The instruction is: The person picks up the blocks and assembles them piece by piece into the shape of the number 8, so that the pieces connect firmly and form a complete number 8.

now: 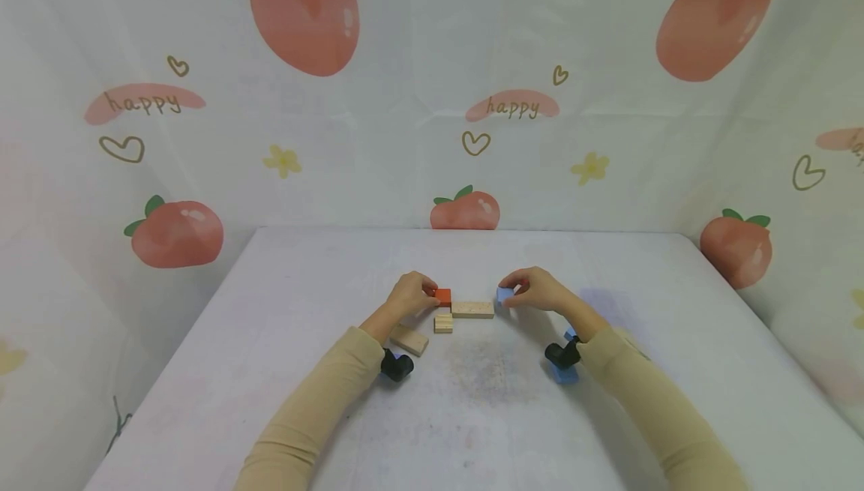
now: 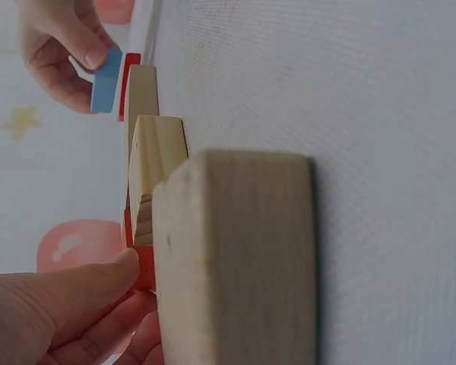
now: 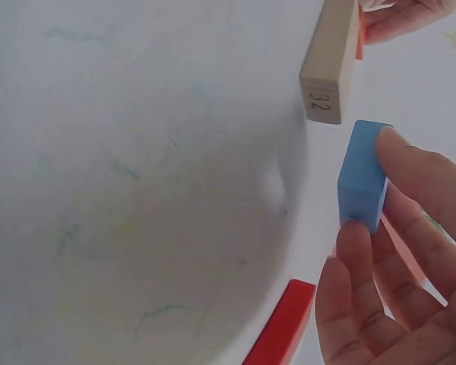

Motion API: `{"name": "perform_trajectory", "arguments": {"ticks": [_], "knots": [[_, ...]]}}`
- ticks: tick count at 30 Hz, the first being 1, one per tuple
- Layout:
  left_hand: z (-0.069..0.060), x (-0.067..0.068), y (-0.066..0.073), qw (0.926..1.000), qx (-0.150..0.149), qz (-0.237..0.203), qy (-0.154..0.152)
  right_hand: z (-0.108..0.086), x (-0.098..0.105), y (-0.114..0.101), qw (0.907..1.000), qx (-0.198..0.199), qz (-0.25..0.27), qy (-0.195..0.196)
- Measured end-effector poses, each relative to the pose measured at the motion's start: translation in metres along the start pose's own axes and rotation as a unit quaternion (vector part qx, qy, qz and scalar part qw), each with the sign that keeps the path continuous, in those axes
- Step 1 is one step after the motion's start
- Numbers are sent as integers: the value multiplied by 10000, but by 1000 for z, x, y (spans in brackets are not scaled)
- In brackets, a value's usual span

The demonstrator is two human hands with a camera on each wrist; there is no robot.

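Note:
My left hand (image 1: 410, 294) pinches a red block (image 1: 442, 297) at the left end of a long wooden block (image 1: 472, 310). In the left wrist view the thumb lies against this red block (image 2: 142, 262). My right hand (image 1: 540, 290) holds a light blue block (image 1: 505, 296) between thumb and fingers, just right of the long block. The right wrist view shows that blue block (image 3: 362, 171) apart from the long block's end, which is marked 32. Another red block (image 3: 281, 327) lies below the right hand there. A small grooved wooden block (image 1: 443, 324) sits in front of the long one.
Near my left wrist a plain wooden block (image 1: 409, 339) lies at an angle. Blue blocks (image 1: 565, 375) are partly hidden under the right wrist and its black camera (image 1: 563, 354). A fruit-patterned cloth (image 1: 378, 161) hangs behind the white table (image 1: 459, 431).

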State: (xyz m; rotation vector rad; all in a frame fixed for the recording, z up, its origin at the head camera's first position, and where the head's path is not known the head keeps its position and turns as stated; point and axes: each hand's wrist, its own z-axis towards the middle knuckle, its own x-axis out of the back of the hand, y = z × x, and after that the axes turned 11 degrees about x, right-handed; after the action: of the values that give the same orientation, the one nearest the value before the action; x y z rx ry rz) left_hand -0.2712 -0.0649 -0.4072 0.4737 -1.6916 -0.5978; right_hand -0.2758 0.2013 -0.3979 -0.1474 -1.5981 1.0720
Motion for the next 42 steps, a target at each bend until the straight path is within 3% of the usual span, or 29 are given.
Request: {"name": "perform_trajectory", "arguments": {"ticks": [15, 25, 32, 42], "knots": [[-2, 1, 0, 10000, -8, -54, -38, 11, -6, 8, 9994, -289, -171, 124], [-1, 0, 0, 10000, 50, 9, -42, 17, -12, 10, 9991, -162, -382, 17], [-1, 0, -1, 10000, -42, 85, -2, 17, -12, 8, 9996, -82, -263, -29], [-1, 1, 1, 10000, 50, 75, -10, 17, -12, 6, 9996, -124, -207, -109]]}}
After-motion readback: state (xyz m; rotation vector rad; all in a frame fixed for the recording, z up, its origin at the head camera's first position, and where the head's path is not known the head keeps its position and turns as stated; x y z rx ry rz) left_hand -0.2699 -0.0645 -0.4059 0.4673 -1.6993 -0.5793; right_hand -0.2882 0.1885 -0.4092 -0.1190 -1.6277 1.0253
